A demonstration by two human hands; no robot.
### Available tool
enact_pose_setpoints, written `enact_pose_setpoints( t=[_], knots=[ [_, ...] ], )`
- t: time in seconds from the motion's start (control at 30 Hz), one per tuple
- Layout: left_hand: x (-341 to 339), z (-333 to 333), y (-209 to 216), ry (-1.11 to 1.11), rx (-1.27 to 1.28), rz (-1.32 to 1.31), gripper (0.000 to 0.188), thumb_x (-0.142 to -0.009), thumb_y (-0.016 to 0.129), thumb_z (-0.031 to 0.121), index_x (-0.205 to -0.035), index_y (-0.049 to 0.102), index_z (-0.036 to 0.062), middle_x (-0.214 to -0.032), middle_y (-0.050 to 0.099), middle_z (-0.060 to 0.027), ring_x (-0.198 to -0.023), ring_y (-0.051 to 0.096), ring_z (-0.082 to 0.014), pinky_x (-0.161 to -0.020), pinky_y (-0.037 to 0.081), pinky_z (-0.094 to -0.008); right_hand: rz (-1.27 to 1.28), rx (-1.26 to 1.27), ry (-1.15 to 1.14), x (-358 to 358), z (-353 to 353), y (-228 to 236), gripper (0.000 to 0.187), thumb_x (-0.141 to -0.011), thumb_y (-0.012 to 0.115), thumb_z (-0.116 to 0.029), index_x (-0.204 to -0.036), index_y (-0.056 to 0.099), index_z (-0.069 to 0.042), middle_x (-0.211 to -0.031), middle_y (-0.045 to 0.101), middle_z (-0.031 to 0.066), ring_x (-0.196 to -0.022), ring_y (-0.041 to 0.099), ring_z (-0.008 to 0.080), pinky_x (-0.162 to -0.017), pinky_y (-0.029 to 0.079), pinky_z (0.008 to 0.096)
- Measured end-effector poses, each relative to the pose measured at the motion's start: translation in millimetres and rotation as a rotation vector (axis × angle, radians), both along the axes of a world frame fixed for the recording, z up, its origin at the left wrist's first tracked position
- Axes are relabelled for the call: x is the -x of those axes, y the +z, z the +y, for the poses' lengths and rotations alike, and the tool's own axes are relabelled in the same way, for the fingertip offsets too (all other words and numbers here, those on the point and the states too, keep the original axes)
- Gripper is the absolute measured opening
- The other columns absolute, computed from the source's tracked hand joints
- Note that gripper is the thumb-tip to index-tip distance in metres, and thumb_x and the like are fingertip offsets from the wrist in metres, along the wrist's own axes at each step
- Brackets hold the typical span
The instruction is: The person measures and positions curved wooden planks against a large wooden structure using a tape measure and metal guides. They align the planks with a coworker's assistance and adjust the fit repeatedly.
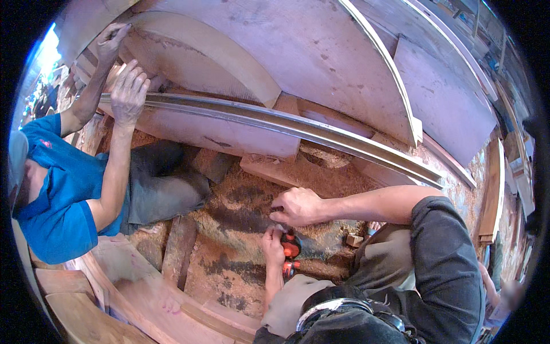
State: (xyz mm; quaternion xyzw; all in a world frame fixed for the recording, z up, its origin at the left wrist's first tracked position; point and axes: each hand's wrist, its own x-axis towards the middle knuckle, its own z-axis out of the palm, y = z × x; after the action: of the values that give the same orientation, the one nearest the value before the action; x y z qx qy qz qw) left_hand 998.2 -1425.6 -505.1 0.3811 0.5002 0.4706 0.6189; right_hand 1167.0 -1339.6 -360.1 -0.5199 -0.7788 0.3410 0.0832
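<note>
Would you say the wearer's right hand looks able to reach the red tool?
Probably yes: the right hand is close to the red tool beside the left hand, with nothing apparent between.

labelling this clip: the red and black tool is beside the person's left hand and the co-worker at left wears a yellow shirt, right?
Not quite: the head view shows the co-worker's shirt is blue, not yellow. The red and black tool is beside the person's left hand.
</note>
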Motion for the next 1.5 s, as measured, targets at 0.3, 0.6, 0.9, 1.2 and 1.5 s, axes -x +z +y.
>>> enact_pose_setpoints(
  t=[0.3,0.6,0.9,1.2,1.5],
  knots=[
    [-20,23,72,-0.226,-0.19,-0.049,0.026,-0.105,0.06,0.022,-0.098,0.069,-0.0008,-0.087,0.069,-0.0021,-0.081,0.058,-0.0091,-0.074,0.048,-0.0282,0.398,-0.141,-0.048,-32,-4,53,0.027,-0.099,0.067,-0.027,-0.108,0.074,-0.002,-0.097,0.075,0.0206,-0.091,0.074,0.0354,-0.08,0.059,0.0426],
    [-49,26,92,-0.514,-0.169,-0.196,0.018,-0.103,0.064,0.017,-0.102,0.068,-0.0006,-0.085,0.071,-0.004,-0.075,0.065,-0.0089,-0.068,0.053,-0.0261,0.146,-0.512,-0.49,-123,-19,142,0.022,-0.093,0.075,-0.014,-0.111,0.07,-0.002,-0.095,0.075,0.017,-0.088,0.075,0.0244,-0.079,0.059,0.0362],
    [-49,32,103,-0.506,-0.176,-0.168,0.023,-0.102,0.067,0.023,-0.104,0.069,0.0002,-0.085,0.071,-0.0063,-0.077,0.067,-0.0098,-0.068,0.054,-0.0256,-0.569,-0.931,-0.002,-183,8,144,0.024,-0.082,0.073,-0.006,-0.106,0.075,-0.006,-0.084,0.072,0.0085,-0.07,0.067,0.0243,-0.069,0.052,0.0373],
    [-61,44,135,-0.539,-0.194,-0.214,0.024,-0.104,0.064,0.023,-0.102,0.068,-0.0008,-0.082,0.07,-0.0042,-0.075,0.065,-0.008,-0.068,0.052,-0.0257,-0.803,-0.604,-0.016,-189,37,126,0.033,-0.09,0.06,-0.012,-0.123,0.065,-0.007,-0.094,0.07,0.0127,-0.083,0.073,0.0334,-0.069,0.06,0.0462],
    [-87,61,158,-0.701,-0.132,-0.393,0.023,-0.106,0.06,0.022,-0.104,0.068,0.0009,-0.089,0.069,-0.0031,-0.084,0.066,-0.0094,-0.078,0.054,-0.0268,-0.946,-0.41,-0.067,-178,47,131,0.053,-0.088,0.062,-0.013,-0.141,0.058,-0.008,-0.106,0.072,0.0164,-0.089,0.073,0.0369,-0.077,0.059,0.0493]
  ],
)
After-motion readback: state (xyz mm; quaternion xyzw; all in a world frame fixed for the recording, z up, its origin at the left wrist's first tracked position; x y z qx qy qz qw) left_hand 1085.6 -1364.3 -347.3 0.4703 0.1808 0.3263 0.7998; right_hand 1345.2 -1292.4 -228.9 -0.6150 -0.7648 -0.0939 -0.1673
